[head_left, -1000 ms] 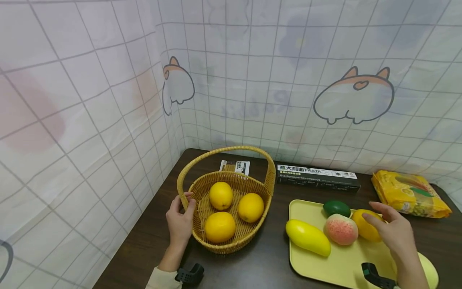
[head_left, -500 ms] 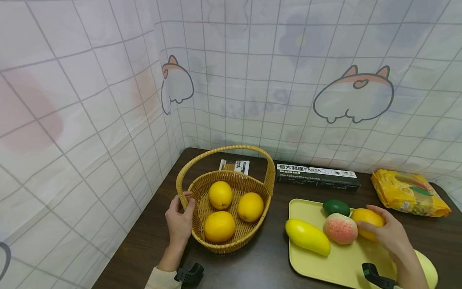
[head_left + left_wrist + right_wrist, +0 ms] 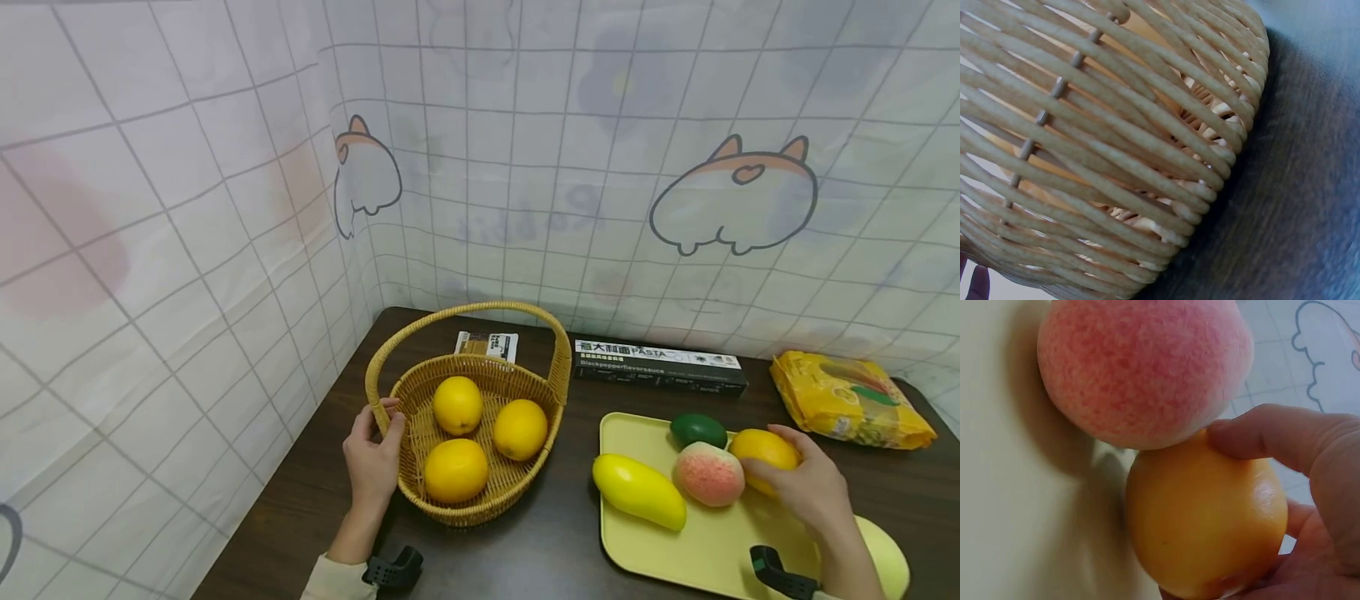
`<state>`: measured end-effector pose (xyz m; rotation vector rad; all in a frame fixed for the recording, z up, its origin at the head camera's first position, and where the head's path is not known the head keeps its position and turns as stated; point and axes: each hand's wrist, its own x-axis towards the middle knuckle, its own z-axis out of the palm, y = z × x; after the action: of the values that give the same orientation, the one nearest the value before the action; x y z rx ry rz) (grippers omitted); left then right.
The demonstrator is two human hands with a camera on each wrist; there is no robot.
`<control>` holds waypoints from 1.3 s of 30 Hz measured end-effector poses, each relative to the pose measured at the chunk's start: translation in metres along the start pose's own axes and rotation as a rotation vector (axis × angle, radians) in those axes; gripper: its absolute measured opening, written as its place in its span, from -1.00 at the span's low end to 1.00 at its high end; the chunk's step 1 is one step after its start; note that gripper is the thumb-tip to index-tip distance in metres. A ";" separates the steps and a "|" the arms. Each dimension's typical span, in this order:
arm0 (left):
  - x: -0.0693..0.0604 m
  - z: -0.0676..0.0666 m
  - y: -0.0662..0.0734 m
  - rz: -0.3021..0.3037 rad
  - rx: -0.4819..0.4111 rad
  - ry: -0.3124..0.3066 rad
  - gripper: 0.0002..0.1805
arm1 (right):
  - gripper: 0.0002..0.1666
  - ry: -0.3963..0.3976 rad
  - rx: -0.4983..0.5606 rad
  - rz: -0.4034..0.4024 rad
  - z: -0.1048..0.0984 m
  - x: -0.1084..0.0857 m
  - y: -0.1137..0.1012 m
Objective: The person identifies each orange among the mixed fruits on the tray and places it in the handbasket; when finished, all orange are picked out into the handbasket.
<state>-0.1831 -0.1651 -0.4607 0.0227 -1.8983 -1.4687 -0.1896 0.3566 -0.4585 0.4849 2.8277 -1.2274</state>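
My left hand (image 3: 373, 454) grips the wicker basket (image 3: 517, 492) at the left foot of its arched handle, thumb toward the inside. In the left wrist view the woven basket wall (image 3: 1122, 125) fills most of the picture, and only a fingertip shows at the lower left corner. Three oranges (image 3: 456, 471) lie in the basket. On the yellow tray (image 3: 637, 554), my right hand (image 3: 813, 483) holds another orange (image 3: 1204, 519), thumb on one side and fingers curled round the other. That orange touches a pink peach (image 3: 1147, 369). A green fruit (image 3: 698, 431) and a yellow mango (image 3: 639, 492) lie close by.
Behind the basket lies a small packet (image 3: 487, 345). A black pasta box (image 3: 660, 367) and a yellow food bag (image 3: 851, 400) stand along the back near the wall sheet. A pale yellow-green fruit (image 3: 885, 558) sits partly behind my right forearm.
My right hand has come down from above the orange and closed its fingers and thumb round it. The left hand and the basket have stayed in place.
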 end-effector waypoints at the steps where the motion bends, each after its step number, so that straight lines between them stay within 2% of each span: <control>1: 0.000 0.000 0.000 0.002 0.000 -0.002 -0.86 | 0.05 0.023 -0.004 0.003 0.000 0.000 0.000; 12: 0.000 0.001 0.003 0.011 0.010 0.001 -0.85 | -0.13 0.246 0.136 0.027 -0.003 -0.010 -0.014; 17: 0.000 0.000 0.003 -0.005 0.010 0.003 -0.83 | -0.19 0.305 0.148 0.005 -0.004 -0.014 -0.023; 23: 0.000 0.000 0.001 -0.020 0.007 0.007 -0.82 | -0.23 0.278 0.184 -0.077 -0.001 -0.023 -0.045; 29: 0.000 0.000 0.000 -0.015 0.008 -0.001 -0.82 | -0.29 0.245 0.285 -0.244 0.016 -0.031 -0.069; 33: 0.000 0.000 0.000 -0.011 0.012 -0.001 -0.83 | -0.30 0.183 0.317 -0.351 0.029 -0.038 -0.083; 39: 0.000 0.000 0.000 -0.011 0.010 0.000 -0.82 | -0.30 0.087 0.319 -0.422 0.048 -0.044 -0.097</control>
<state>-0.1833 -0.1652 -0.4608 0.0385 -1.9087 -1.4665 -0.1807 0.2479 -0.4163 -0.0716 2.9091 -1.7833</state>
